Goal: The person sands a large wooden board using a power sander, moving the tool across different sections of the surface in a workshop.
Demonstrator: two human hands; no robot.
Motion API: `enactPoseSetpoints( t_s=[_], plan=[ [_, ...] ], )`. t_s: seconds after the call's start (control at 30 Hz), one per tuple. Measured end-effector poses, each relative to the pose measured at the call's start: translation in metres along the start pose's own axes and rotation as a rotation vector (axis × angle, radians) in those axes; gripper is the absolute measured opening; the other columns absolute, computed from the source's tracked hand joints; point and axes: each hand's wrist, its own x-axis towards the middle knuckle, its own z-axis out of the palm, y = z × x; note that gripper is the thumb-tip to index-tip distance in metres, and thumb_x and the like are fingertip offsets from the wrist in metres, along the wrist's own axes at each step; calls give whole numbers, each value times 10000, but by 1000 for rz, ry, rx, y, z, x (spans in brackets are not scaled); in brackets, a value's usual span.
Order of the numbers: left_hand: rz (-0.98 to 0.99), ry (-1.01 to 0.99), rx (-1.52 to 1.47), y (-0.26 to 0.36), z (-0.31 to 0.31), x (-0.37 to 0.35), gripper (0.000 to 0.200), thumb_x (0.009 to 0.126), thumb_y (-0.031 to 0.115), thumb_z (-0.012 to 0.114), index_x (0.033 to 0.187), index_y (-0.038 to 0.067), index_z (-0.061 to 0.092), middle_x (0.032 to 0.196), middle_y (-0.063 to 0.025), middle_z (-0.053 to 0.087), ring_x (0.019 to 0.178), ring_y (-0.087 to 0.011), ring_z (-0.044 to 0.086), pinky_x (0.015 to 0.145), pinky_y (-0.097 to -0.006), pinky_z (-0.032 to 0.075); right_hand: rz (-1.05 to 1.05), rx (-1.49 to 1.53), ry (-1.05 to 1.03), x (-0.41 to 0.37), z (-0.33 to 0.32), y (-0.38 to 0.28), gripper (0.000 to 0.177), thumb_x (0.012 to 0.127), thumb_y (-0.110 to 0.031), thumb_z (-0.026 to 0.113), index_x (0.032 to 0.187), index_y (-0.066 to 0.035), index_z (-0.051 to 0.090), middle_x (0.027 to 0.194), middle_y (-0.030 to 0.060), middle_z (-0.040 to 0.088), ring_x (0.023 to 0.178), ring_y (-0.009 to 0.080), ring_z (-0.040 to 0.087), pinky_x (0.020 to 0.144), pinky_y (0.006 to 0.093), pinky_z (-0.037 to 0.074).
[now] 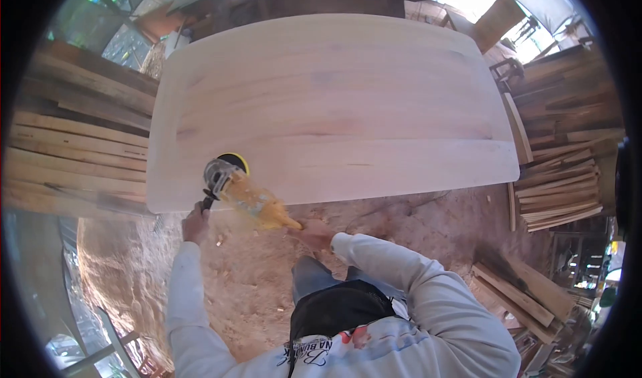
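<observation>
A handheld power sander (249, 194) with a grey head, a yellow body and a round yellow-edged disc rests at the near left edge of a large pale wooden panel (334, 104). My left hand (195, 224) is closed around the black side handle (208, 199). Behind the tool, my right hand (314, 234) grips the rear end of its yellow body. The disc is tilted, and its contact with the panel is partly hidden by the sander's head.
Long boards (73, 151) lie to the left of the panel. Stacked wood strips (558, 191) are at the right, with loose planks (521, 298) below them. A dusty mound (114, 278) stands at the lower left, and wood dust covers the floor (247, 271).
</observation>
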Motion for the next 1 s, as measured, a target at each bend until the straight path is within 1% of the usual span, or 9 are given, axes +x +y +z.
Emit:
enactPoseSetpoints(
  t_s=[0.2,0.3,0.4,0.5,0.6,0.7,0.8,0.9,1.0],
  plan=[
    [173,-41,64,215,31,8,375,1037,392,466,1310,136,490,1017,-182,724,955,-414,693,845,-593,465,269,174,-19,-126,-136,84,764,927,-683,594,1367,-58,618,869,85,650,725,177,643,689,359,549],
    [195,-85,112,308,43,1,387,1043,401,440,1310,125,486,1017,-184,725,973,-419,689,860,-598,459,223,229,77,-173,-185,137,767,929,-689,590,1370,-62,617,866,78,651,695,154,633,621,331,536],
    [252,-76,154,388,57,3,371,1046,398,433,1290,124,488,1027,-194,722,989,-424,685,869,-601,453,230,262,186,-217,-220,175,752,935,-687,575,1373,-78,620,874,103,667,662,191,636,626,380,525],
    [333,-130,158,466,56,11,372,1046,405,436,1272,113,486,1034,-202,721,985,-420,688,873,-602,454,312,339,171,-252,-263,199,755,929,-699,576,1372,-89,622,884,104,669,723,173,638,653,364,528],
    [433,-125,184,544,74,19,370,1049,412,436,1269,118,480,1023,-198,722,963,-418,692,874,-601,459,261,344,313,-288,-288,248,752,930,-701,577,1360,-86,624,875,94,665,747,171,640,642,353,526],
    [540,-203,154,633,82,25,371,1056,415,434,1276,119,475,1018,-200,722,955,-408,697,872,-595,468,329,401,396,-328,-322,289,722,942,-685,574,1332,-80,632,824,60,630,703,154,611,590,341,509],
    [636,-199,251,707,112,25,377,1057,416,428,1294,125,469,929,-187,723,850,-416,706,762,-587,507,448,521,423,-378,-353,320,671,950,-663,585,1296,-92,650,783,25,583,641,129,561,539,324,473],
    [723,-227,165,772,125,2,364,1055,413,445,1268,121,486,888,-196,721,831,-423,710,781,-586,517,429,648,505,-428,-366,344,624,958,-643,593,1262,-102,664,743,7,548,593,114,514,509,312,437],
    [856,-221,237,834,171,0,376,1055,422,446,1257,110,500,868,-194,727,811,-431,714,806,-576,526,414,641,594,-466,-378,398,581,970,-621,595,1239,-112,675,714,5,539,557,116,492,486,307,411]
  ],
)
